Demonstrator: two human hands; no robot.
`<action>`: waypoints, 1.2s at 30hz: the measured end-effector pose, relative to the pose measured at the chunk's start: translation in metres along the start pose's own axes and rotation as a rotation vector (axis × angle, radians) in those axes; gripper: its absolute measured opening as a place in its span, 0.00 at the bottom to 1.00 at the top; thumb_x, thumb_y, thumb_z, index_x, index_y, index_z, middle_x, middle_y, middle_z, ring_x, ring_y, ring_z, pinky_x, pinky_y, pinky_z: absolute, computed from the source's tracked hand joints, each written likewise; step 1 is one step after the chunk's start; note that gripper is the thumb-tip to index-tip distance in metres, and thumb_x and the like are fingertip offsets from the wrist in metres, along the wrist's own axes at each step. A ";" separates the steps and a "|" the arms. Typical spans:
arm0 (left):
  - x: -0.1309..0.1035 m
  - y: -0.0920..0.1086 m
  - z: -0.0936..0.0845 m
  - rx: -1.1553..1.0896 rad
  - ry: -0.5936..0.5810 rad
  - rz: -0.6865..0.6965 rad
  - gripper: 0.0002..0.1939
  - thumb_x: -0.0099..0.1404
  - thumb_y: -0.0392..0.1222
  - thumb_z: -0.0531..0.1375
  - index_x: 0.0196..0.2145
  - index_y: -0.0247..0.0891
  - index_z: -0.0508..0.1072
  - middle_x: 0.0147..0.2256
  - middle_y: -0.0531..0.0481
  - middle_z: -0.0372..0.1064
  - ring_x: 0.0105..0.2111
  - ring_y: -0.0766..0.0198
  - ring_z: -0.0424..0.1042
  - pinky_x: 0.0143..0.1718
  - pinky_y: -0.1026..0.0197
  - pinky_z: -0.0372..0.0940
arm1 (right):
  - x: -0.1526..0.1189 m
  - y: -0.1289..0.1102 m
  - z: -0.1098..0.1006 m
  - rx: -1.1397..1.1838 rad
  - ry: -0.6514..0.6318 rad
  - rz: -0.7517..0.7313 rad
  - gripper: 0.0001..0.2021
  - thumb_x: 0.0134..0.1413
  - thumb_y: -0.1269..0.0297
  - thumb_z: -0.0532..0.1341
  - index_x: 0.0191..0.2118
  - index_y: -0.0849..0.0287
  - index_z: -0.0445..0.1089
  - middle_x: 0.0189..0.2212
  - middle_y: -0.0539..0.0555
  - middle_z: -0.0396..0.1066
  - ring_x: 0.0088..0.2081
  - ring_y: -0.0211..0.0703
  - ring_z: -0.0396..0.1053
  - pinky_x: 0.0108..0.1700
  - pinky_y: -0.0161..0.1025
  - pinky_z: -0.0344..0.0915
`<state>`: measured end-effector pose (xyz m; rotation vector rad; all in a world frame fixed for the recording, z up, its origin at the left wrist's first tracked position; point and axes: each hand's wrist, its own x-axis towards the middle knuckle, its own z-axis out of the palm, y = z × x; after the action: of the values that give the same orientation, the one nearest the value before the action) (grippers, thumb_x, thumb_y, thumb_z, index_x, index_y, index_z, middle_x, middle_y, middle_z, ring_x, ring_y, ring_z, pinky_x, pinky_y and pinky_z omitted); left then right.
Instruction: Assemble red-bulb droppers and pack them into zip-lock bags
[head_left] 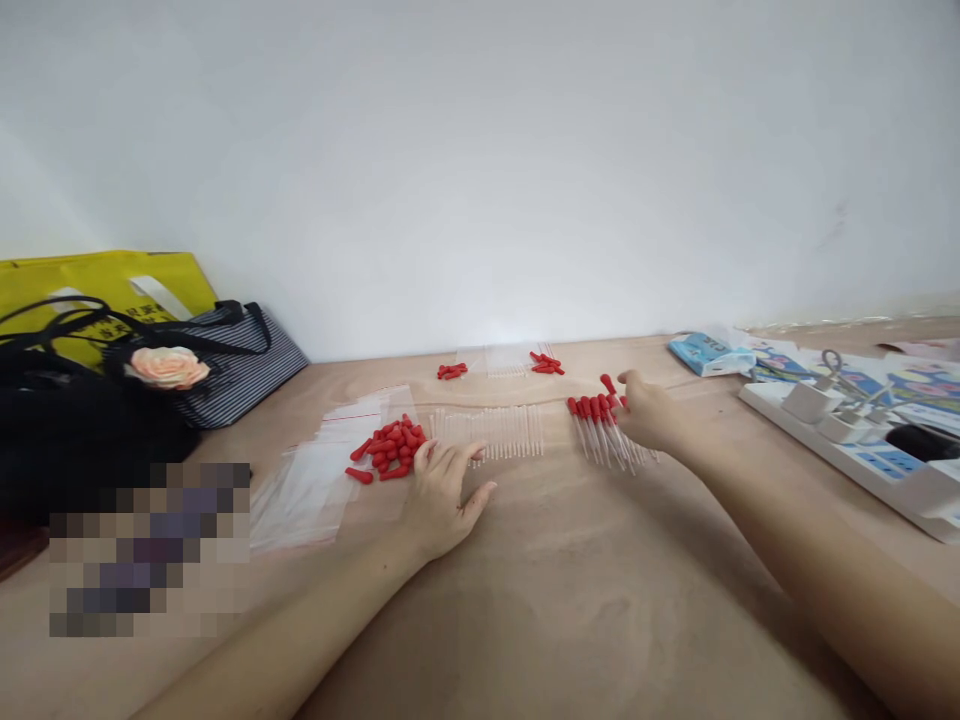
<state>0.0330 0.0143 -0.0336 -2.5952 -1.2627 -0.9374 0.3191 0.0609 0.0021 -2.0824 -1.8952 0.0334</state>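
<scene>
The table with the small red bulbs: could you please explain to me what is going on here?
A person has both bare hands at the table. The left hand is beside a pile of loose red bulbs and a row of thin clear tubes, its thumb spread. The right hand is at a cluster of red-topped tubes, close to one tilted bulb; whether it grips that one, I cannot tell. Flat plastic bags lie mostly left of the pile.

I can read no word for certain: the dark characters on my yellow tote bag (97,278) and the blue tissue pack's (709,353) print stay illegible.
</scene>
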 end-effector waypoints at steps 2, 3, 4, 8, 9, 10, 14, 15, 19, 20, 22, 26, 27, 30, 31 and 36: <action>0.000 0.000 0.000 -0.003 -0.017 -0.007 0.18 0.58 0.40 0.55 0.47 0.39 0.58 0.37 0.47 0.68 0.39 0.57 0.66 0.50 0.44 0.46 | 0.006 0.010 -0.001 -0.036 -0.105 0.075 0.18 0.48 0.72 0.52 0.48 0.71 0.57 0.31 0.64 0.68 0.32 0.48 0.67 0.28 0.36 0.55; -0.001 0.000 0.000 -0.006 -0.024 -0.010 0.18 0.58 0.40 0.55 0.47 0.39 0.58 0.37 0.48 0.68 0.39 0.57 0.66 0.50 0.44 0.46 | 0.009 0.014 0.000 -0.054 -0.149 0.096 0.17 0.48 0.72 0.53 0.46 0.72 0.58 0.31 0.65 0.68 0.33 0.49 0.67 0.29 0.36 0.56; -0.001 0.000 0.000 -0.009 -0.030 -0.011 0.17 0.59 0.40 0.54 0.46 0.39 0.58 0.37 0.48 0.68 0.39 0.58 0.67 0.50 0.44 0.45 | 0.010 0.016 0.002 -0.068 -0.184 0.104 0.17 0.47 0.73 0.53 0.45 0.71 0.59 0.31 0.66 0.68 0.33 0.50 0.67 0.29 0.37 0.56; -0.001 -0.002 0.000 -0.012 -0.045 -0.012 0.17 0.59 0.39 0.54 0.46 0.39 0.58 0.36 0.48 0.68 0.39 0.58 0.66 0.51 0.43 0.44 | 0.013 0.020 0.008 -0.080 -0.240 0.079 0.13 0.46 0.73 0.54 0.41 0.69 0.62 0.31 0.65 0.68 0.34 0.50 0.68 0.29 0.37 0.57; -0.001 -0.002 0.000 -0.011 -0.050 -0.014 0.16 0.59 0.39 0.54 0.46 0.39 0.58 0.36 0.48 0.68 0.39 0.58 0.66 0.51 0.43 0.44 | 0.013 0.020 0.009 -0.082 -0.246 0.072 0.13 0.47 0.72 0.54 0.41 0.68 0.63 0.31 0.64 0.68 0.34 0.50 0.68 0.30 0.37 0.57; -0.001 -0.002 0.000 -0.008 -0.056 -0.018 0.16 0.59 0.39 0.54 0.46 0.39 0.59 0.36 0.48 0.68 0.39 0.58 0.66 0.51 0.43 0.44 | 0.013 0.020 0.010 -0.085 -0.251 0.068 0.12 0.47 0.72 0.54 0.40 0.68 0.63 0.31 0.64 0.69 0.34 0.50 0.68 0.30 0.37 0.57; 0.000 0.000 -0.002 0.001 -0.082 -0.036 0.14 0.59 0.40 0.54 0.43 0.40 0.61 0.36 0.49 0.68 0.39 0.58 0.66 0.51 0.44 0.44 | 0.013 0.020 0.012 -0.107 -0.257 0.059 0.12 0.47 0.71 0.55 0.40 0.67 0.64 0.32 0.64 0.69 0.35 0.49 0.68 0.30 0.36 0.57; 0.000 0.000 -0.002 0.002 -0.089 -0.040 0.13 0.59 0.40 0.54 0.43 0.40 0.62 0.36 0.49 0.68 0.39 0.58 0.66 0.51 0.45 0.44 | 0.013 0.021 0.013 -0.113 -0.256 0.056 0.12 0.47 0.70 0.55 0.40 0.67 0.64 0.32 0.64 0.69 0.35 0.49 0.68 0.30 0.36 0.57; 0.000 0.002 -0.003 -0.005 -0.102 -0.049 0.11 0.58 0.40 0.54 0.41 0.40 0.64 0.36 0.50 0.68 0.39 0.58 0.66 0.51 0.45 0.44 | 0.013 0.022 0.013 -0.132 -0.242 0.046 0.12 0.47 0.70 0.56 0.40 0.66 0.64 0.32 0.63 0.69 0.36 0.48 0.68 0.31 0.35 0.57; 0.000 0.002 -0.003 -0.006 -0.102 -0.049 0.11 0.58 0.40 0.54 0.40 0.40 0.64 0.36 0.50 0.68 0.39 0.58 0.66 0.51 0.46 0.44 | 0.013 0.022 0.013 -0.135 -0.237 0.045 0.12 0.47 0.69 0.56 0.40 0.66 0.65 0.32 0.63 0.69 0.36 0.48 0.68 0.31 0.35 0.57; 0.000 0.003 -0.002 -0.005 -0.097 -0.056 0.10 0.58 0.40 0.55 0.39 0.40 0.65 0.36 0.50 0.69 0.40 0.58 0.66 0.50 0.47 0.45 | 0.013 0.020 0.012 -0.142 -0.224 0.047 0.11 0.48 0.67 0.56 0.39 0.66 0.65 0.33 0.64 0.69 0.36 0.49 0.68 0.31 0.36 0.57; 0.003 -0.001 -0.004 0.045 -0.058 -0.121 0.07 0.58 0.42 0.55 0.36 0.41 0.68 0.35 0.50 0.69 0.38 0.57 0.65 0.43 0.50 0.50 | 0.007 0.001 0.014 -0.080 -0.156 0.023 0.11 0.51 0.63 0.53 0.37 0.62 0.67 0.34 0.62 0.70 0.36 0.49 0.68 0.31 0.36 0.57; 0.005 -0.005 -0.007 0.075 -0.044 -0.150 0.06 0.59 0.43 0.55 0.34 0.41 0.68 0.34 0.50 0.69 0.37 0.57 0.65 0.42 0.51 0.51 | 0.005 -0.006 0.016 -0.033 -0.144 0.001 0.11 0.51 0.62 0.53 0.36 0.61 0.68 0.34 0.61 0.70 0.36 0.48 0.68 0.31 0.36 0.57; 0.016 -0.025 -0.021 0.206 -0.017 -0.283 0.07 0.59 0.43 0.54 0.29 0.40 0.69 0.32 0.50 0.69 0.37 0.56 0.65 0.40 0.52 0.52 | 0.002 -0.030 0.024 0.106 -0.182 -0.063 0.09 0.49 0.62 0.55 0.30 0.61 0.69 0.32 0.58 0.71 0.35 0.45 0.68 0.31 0.34 0.57; 0.020 -0.033 -0.027 0.258 -0.017 -0.344 0.08 0.58 0.44 0.53 0.29 0.40 0.69 0.32 0.49 0.69 0.37 0.55 0.65 0.39 0.52 0.52 | 0.003 -0.037 0.027 0.126 -0.201 -0.070 0.10 0.48 0.61 0.56 0.28 0.61 0.70 0.30 0.58 0.71 0.34 0.44 0.68 0.31 0.33 0.57; 0.030 -0.066 -0.051 0.471 -0.088 -0.580 0.14 0.56 0.52 0.52 0.30 0.40 0.69 0.35 0.45 0.68 0.40 0.50 0.64 0.40 0.50 0.53 | 0.020 -0.063 0.037 0.177 -0.287 -0.024 0.15 0.47 0.57 0.56 0.21 0.64 0.69 0.20 0.57 0.68 0.26 0.42 0.67 0.25 0.33 0.57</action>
<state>-0.0266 0.0592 0.0139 -1.9563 -2.0263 -0.4902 0.2524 0.0930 -0.0128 -2.0212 -1.9920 0.5008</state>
